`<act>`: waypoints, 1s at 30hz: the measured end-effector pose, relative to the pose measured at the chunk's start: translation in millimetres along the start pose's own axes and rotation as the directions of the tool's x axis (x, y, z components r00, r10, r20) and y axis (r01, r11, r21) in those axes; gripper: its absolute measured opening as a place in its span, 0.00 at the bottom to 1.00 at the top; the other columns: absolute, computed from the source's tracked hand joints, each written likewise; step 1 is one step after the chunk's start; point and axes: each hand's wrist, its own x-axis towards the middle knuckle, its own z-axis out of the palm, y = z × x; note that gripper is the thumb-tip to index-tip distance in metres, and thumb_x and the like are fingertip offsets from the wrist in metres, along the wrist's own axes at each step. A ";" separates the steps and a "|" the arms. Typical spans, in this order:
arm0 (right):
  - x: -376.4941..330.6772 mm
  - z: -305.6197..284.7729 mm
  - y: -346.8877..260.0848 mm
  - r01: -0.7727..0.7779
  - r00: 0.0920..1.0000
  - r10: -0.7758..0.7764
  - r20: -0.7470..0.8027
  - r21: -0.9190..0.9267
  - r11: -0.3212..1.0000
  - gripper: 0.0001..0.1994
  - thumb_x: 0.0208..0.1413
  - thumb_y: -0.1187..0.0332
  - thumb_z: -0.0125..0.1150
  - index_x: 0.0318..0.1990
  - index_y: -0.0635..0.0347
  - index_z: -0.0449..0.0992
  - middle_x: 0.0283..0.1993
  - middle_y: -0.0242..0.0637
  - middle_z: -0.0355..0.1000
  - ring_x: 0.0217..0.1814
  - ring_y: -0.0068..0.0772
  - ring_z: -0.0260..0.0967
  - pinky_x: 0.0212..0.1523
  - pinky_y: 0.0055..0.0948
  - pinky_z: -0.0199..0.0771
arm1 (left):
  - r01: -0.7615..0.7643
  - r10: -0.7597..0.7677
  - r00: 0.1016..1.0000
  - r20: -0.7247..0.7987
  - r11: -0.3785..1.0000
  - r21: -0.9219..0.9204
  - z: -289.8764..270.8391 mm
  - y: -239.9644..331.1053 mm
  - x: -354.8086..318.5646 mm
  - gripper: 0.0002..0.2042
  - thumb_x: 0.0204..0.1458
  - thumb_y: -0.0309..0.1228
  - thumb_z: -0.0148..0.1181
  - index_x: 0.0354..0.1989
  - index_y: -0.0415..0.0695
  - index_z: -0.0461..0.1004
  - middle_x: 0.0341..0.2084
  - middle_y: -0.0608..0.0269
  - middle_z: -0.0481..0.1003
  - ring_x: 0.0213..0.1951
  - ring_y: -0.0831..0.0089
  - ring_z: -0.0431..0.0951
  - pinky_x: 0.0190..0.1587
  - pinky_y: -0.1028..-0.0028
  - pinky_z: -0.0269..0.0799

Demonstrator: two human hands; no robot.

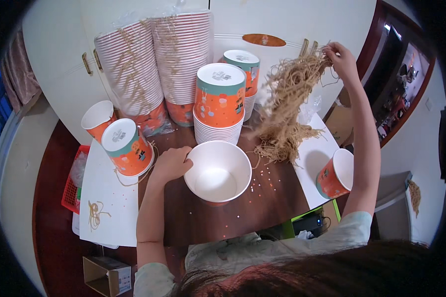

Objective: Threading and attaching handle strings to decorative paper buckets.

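Care was best taken that the straw bundle (287, 104) be lifted clear of the heap before being carried over the open paper bowl (218, 171). The bundle was pinched from above by the right hand (343, 58), trailing toward seven o'clock. The bowl, mid-worktop (272, 198), was steadied at its nine o'clock rim by the left hand (172, 163), fingers curled against it.

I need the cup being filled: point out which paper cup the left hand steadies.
The upright open cup mid-table, white inside showing; the left hand grips its rim.
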 end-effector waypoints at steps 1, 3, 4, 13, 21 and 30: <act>5.3 -2.4 -12.1 -0.003 0.997 0.006 0.072 -0.047 0.999 0.09 0.50 0.67 0.53 0.34 0.63 0.73 0.25 0.36 0.71 0.24 0.23 0.69 0.25 0.23 0.67 | 0.003 -0.003 1.000 0.002 1.000 0.002 0.9 -3.5 -0.2 0.13 0.40 0.32 0.48 0.35 0.43 0.71 0.28 0.49 0.74 0.33 0.51 0.73 0.39 0.58 0.68; 23.6 -2.0 0.8 -0.064 0.992 0.076 0.101 -0.119 0.991 0.09 0.50 0.66 0.53 0.33 0.64 0.73 0.26 0.37 0.72 0.24 0.24 0.69 0.26 0.23 0.68 | -0.011 0.011 1.000 0.008 1.000 0.007 0.5 -2.2 1.6 0.13 0.40 0.32 0.48 0.35 0.43 0.71 0.27 0.49 0.74 0.33 0.51 0.73 0.38 0.58 0.68; 30.5 0.7 11.0 -0.020 1.000 0.022 0.012 -0.110 0.994 0.10 0.49 0.66 0.53 0.33 0.64 0.73 0.27 0.37 0.72 0.25 0.26 0.70 0.27 0.24 0.68 | -0.008 0.008 1.000 0.012 1.000 0.004 -0.9 0.5 1.4 0.13 0.40 0.32 0.48 0.35 0.43 0.71 0.27 0.48 0.74 0.33 0.51 0.73 0.38 0.58 0.68; 22.7 -12.2 39.3 -0.102 0.971 0.027 -0.239 -0.311 0.945 0.11 0.49 0.65 0.48 0.37 0.58 0.72 0.34 0.44 0.71 0.39 0.45 0.69 0.39 0.35 0.66 | -0.029 0.029 0.999 -0.017 1.000 -0.009 2.2 -5.5 0.9 0.13 0.40 0.32 0.48 0.35 0.43 0.71 0.28 0.49 0.74 0.33 0.51 0.73 0.38 0.58 0.68; -9.8 -31.4 52.3 -0.015 0.993 -0.043 -0.113 -0.471 0.882 0.09 0.49 0.68 0.48 0.34 0.60 0.72 0.30 0.46 0.71 0.34 0.42 0.70 0.36 0.33 0.68 | 0.008 -0.008 1.000 0.006 1.000 0.009 -1.0 -1.1 -0.3 0.13 0.40 0.31 0.47 0.35 0.43 0.71 0.28 0.49 0.74 0.33 0.51 0.73 0.38 0.57 0.68; -142.0 79.2 63.9 0.452 0.618 0.384 0.686 -0.710 0.540 0.18 0.39 0.64 0.60 0.40 0.59 0.72 0.48 0.44 0.64 0.46 0.45 0.65 0.42 0.37 0.71 | -0.004 0.004 1.000 -0.023 1.000 0.029 1.2 -3.3 0.5 0.13 0.40 0.31 0.47 0.35 0.44 0.71 0.28 0.49 0.74 0.32 0.50 0.73 0.37 0.58 0.68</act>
